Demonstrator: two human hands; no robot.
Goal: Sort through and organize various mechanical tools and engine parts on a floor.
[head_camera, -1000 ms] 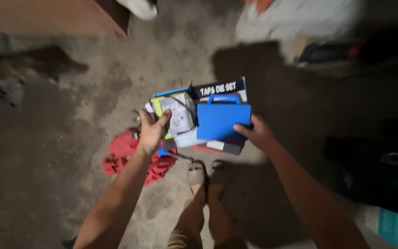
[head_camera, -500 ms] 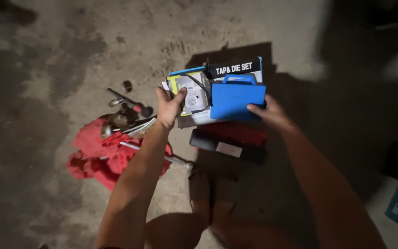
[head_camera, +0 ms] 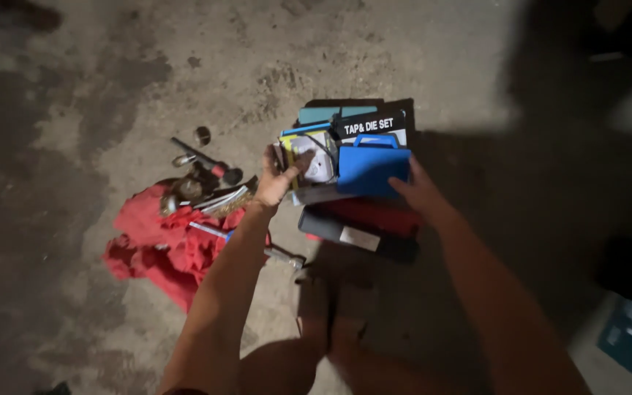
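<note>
Holding stack of tool packs point(head_camera: 330, 157) over floor point(head_camera: 111, 88): left hand point(head_camera: 276, 183), right hand point(head_camera: 417, 194) both clamp edges; blue case point(head_camera: 371, 170) could slip, stack being loose.

Dim; floor point(head_camera: 184, 58) lit from top; heavy shadow right; soft blur.

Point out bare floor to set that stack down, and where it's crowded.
Free: bare concrete floor beyond the stack of cases held by left hand and right hand; also far left of the red cloth. Crowded: the cloth with loose tools, and the red-and-black case under the stack.
</note>
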